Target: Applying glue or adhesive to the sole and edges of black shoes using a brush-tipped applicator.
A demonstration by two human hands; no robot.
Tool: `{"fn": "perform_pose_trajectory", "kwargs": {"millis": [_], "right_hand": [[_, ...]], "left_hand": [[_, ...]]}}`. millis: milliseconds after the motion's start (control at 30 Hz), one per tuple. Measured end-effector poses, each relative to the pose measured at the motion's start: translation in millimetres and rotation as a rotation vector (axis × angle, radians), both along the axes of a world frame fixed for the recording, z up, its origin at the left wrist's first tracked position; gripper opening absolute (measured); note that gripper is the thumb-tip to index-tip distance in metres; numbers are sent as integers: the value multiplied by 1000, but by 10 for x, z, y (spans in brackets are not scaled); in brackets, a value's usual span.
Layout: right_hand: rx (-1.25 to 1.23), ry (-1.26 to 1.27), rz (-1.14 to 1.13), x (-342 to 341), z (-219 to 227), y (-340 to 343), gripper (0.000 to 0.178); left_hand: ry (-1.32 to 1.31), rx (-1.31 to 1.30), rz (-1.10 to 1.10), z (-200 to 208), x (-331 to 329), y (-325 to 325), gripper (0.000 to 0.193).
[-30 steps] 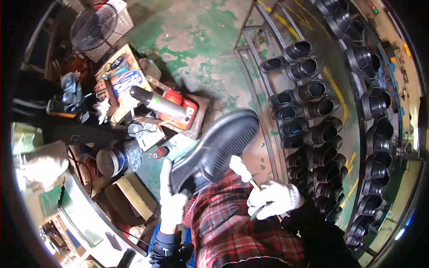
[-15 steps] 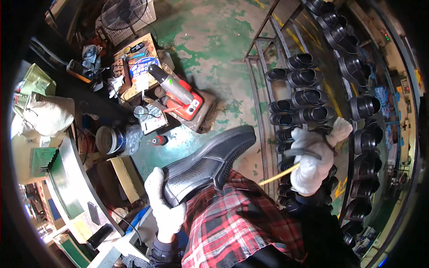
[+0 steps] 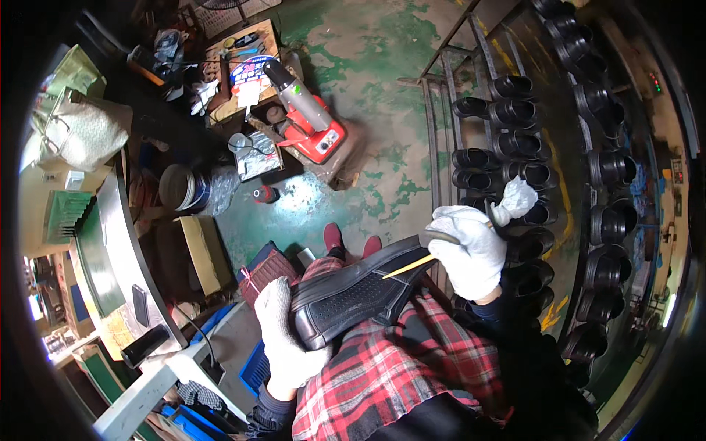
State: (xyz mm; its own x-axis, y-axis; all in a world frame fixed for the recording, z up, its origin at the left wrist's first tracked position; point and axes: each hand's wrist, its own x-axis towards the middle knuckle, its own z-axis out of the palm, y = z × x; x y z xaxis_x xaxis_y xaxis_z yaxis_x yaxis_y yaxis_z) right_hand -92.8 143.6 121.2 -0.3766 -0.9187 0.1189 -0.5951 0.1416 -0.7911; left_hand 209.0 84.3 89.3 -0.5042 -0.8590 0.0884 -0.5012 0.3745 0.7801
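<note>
A black shoe (image 3: 349, 305) with a perforated side panel lies tilted across my lap, over a red-and-black plaid cloth (image 3: 368, 367). My left hand (image 3: 283, 342), in a white glove, is closed round its heel end. My right hand (image 3: 467, 250), also gloved in white, grips a thin yellow stick (image 3: 410, 267) whose pointed end meets the shoe's side, touching or very close. A dark curved piece (image 3: 443, 237) shows at the same fingers. Beyond them sits a white cloth wad (image 3: 517, 200); how it joins the tool is hidden by the hand.
Metal racks (image 3: 448, 95) with several black shoes (image 3: 518, 114) stand on the right. Ahead is a red-based machine with a grey cylinder (image 3: 305, 106), near a cluttered small table (image 3: 268, 37). A workbench (image 3: 136, 242) and a bucket (image 3: 176, 187) are at left.
My right hand has come left from beside the rack, bringing the yellow stick to the shoe. The shoe has turned to show more of its perforated side. My view has shifted, and red shoes now show.
</note>
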Motion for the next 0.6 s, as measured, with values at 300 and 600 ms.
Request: {"fn": "perform_pose_trajectory", "kwargs": {"millis": [300, 600], "right_hand": [[223, -256, 558, -205, 333, -245, 12], [-37, -10, 957, 469, -139, -410, 16]], "left_hand": [[-42, 0, -36, 124, 41, 74, 105], [-63, 42, -59, 189, -27, 148, 103]]}}
